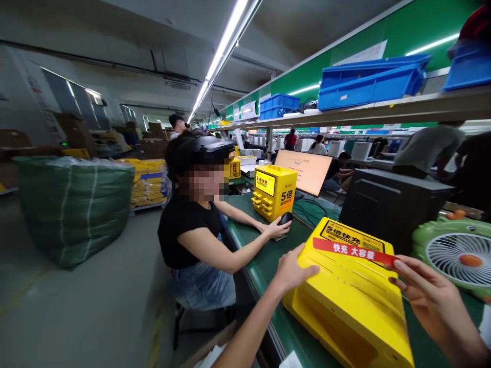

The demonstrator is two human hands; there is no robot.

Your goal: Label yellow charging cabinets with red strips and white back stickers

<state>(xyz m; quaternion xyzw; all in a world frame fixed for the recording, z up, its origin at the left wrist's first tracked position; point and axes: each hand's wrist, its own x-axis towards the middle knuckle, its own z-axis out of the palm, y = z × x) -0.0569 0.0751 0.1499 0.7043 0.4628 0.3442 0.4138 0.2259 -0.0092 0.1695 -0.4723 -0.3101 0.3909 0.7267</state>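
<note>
A yellow plastic casing lies on the green bench in front of me, its hollow side towards me and a black-framed label on its far part. My left hand grips the casing's left edge, thumb on the top face and fingertips by the strip's left end. Across the casing stretches a red sticker strip with white characters. My right hand pinches the strip's right end between thumb and fingers. Whether the strip's middle is stuck down or only lying close above the surface, I cannot tell.
To the left sits a co-worker in a headset, hands around a black mouse-like object beside another yellow casing. A monitor, a black computer case and a green fan stand behind. Blue bins occupy the shelf.
</note>
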